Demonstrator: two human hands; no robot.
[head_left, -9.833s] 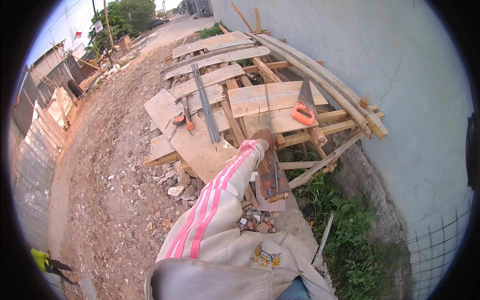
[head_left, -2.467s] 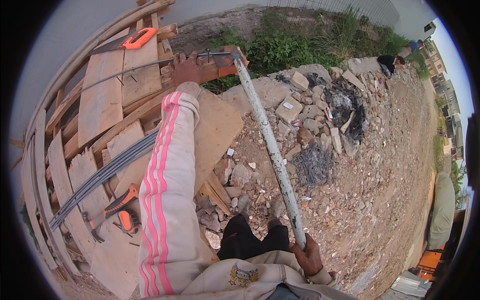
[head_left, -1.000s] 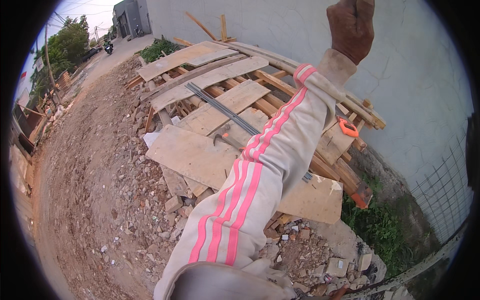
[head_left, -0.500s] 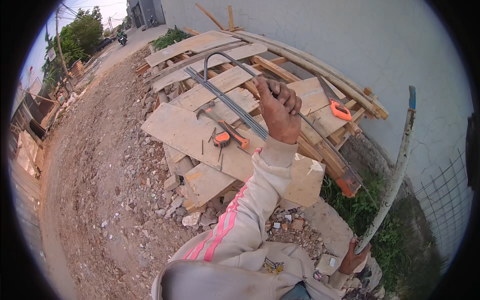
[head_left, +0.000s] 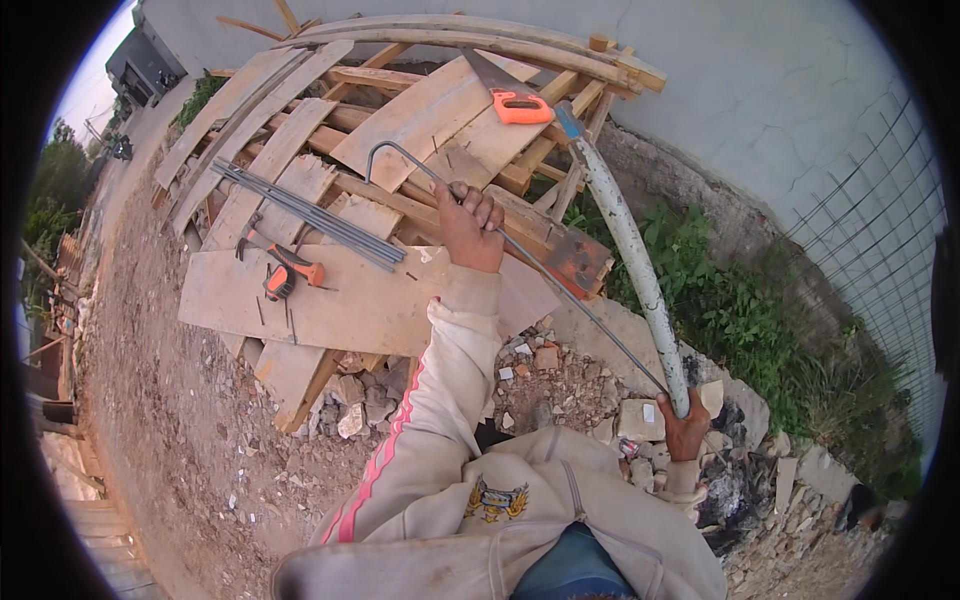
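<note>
My left hand (head_left: 472,228) is closed in a fist around a thin grey metal rod (head_left: 580,290), whose upper end is bent into a hook. From the fist the rod slants down to the right, and its lower end meets the pipe just above my right hand; whether it touches or is gripped there I cannot tell. Wrapped round the bottom of a long, white, paint-worn pipe (head_left: 635,260) with a blue upper end is my right hand (head_left: 686,430). The pipe leans up and away to the left, toward the planks.
A pile of boards (head_left: 400,105) carries a bundle of straight rods (head_left: 310,215), a hammer (head_left: 302,268), a tape measure (head_left: 279,284), loose nails and an orange-handled handsaw (head_left: 522,107). Rubble (head_left: 350,400) lies around it. Weeds (head_left: 700,270), wire mesh (head_left: 860,240) and a wall (head_left: 760,90) stand right.
The view has swung to the right, so the boards appear farther left. Both hands keep their holds. The pipe's top now leans left, and the two hands appear closer together.
</note>
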